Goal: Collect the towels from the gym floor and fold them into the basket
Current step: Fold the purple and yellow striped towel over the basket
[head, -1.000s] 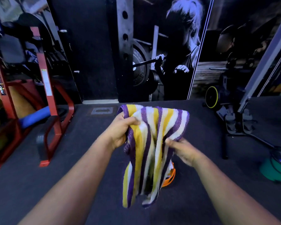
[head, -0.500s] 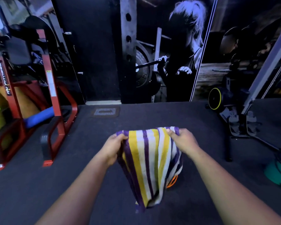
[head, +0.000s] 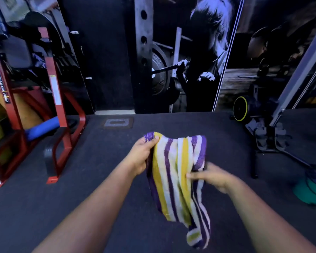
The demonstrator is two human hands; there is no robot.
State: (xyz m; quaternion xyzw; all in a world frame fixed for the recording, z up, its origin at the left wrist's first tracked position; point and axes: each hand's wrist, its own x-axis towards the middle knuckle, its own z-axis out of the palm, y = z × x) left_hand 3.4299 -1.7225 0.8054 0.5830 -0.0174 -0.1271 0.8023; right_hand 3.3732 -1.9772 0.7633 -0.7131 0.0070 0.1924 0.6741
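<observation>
Now for the fold, mid-air

Both hands are on the towel (head: 177, 172), held up over the gym floor (head: 98, 179). Left hand (head: 140, 156) pinches the top corner; right hand (head: 212, 177) grasps the side edge lower down. To do it well, I'd say match corners and pull the cloth taut first. It hangs rumpled, striped purple, yellow and white. No basket visible.
</observation>
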